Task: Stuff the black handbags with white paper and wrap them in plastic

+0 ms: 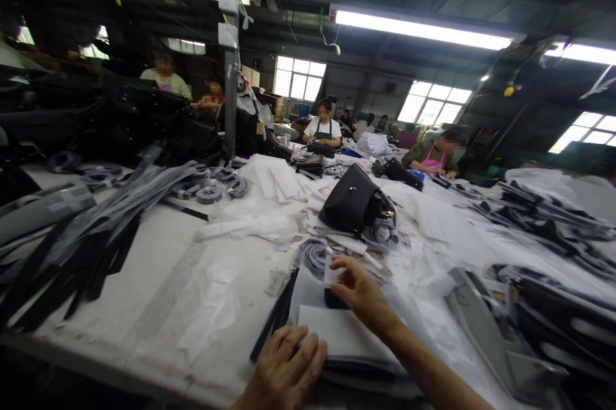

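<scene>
The left hand (283, 368) is lying flat, fingers loosely spread and gripping nothing, on the six o'clock edge of a white rectangular paper sheet (341, 333) covering a flat black leather piece (276, 317) on the long white worktable (158, 256). The right hand (360, 291) is pinching a small white paper slip (332, 272) at the sheet's twelve o'clock edge. A black leather handbag (353, 205) is sitting beyond, at twelve.

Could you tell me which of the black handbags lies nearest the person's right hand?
The black leather handbag with the gold stud, lying just beyond the right hand; the other black handbags sit farther up the table, near the seated co-workers.
</scene>
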Demonstrator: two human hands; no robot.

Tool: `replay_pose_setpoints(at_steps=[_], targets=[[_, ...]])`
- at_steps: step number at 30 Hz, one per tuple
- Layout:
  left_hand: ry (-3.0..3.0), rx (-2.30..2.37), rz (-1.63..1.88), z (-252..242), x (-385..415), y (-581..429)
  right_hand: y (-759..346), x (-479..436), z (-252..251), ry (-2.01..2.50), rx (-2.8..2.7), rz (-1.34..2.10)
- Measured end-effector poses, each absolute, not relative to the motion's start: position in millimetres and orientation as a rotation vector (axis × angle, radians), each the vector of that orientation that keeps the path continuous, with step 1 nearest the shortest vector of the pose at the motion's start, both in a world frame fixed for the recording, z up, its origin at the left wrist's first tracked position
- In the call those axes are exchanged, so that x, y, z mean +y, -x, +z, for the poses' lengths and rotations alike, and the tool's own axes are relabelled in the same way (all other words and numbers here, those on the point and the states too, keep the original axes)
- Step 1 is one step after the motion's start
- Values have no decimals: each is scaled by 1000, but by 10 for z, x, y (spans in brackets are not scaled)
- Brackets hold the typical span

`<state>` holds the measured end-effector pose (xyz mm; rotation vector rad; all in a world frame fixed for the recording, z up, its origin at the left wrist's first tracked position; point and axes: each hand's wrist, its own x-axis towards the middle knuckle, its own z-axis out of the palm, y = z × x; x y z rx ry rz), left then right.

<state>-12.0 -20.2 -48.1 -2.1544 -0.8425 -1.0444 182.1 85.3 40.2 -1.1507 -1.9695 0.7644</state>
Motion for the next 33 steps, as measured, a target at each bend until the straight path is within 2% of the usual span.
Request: replay_pose_setpoints(at_steps=[5,13,18,22,28,33], targets=[[2185,-887,-1044,-480,-210,65,-1822,422,213,1033,-1939,676],[2259,-1037,-1264,-437,-269,62,-1887,-94,-86,826,-1961,406],[2364,-1053,-1141,-315,-296,64,-1965,-338,-96,673,-2059,373],[2384,-1039,-1134,-276,-296,66,-2314,-527,-9,723,-2112,327],[2408,-1008,-1103,-241,-283,85,-2665,-650,-195,687,-2590,-33],[2480,-943,-1055,-159,-253,127,-2342,-623,-352,680,-2458,3]])
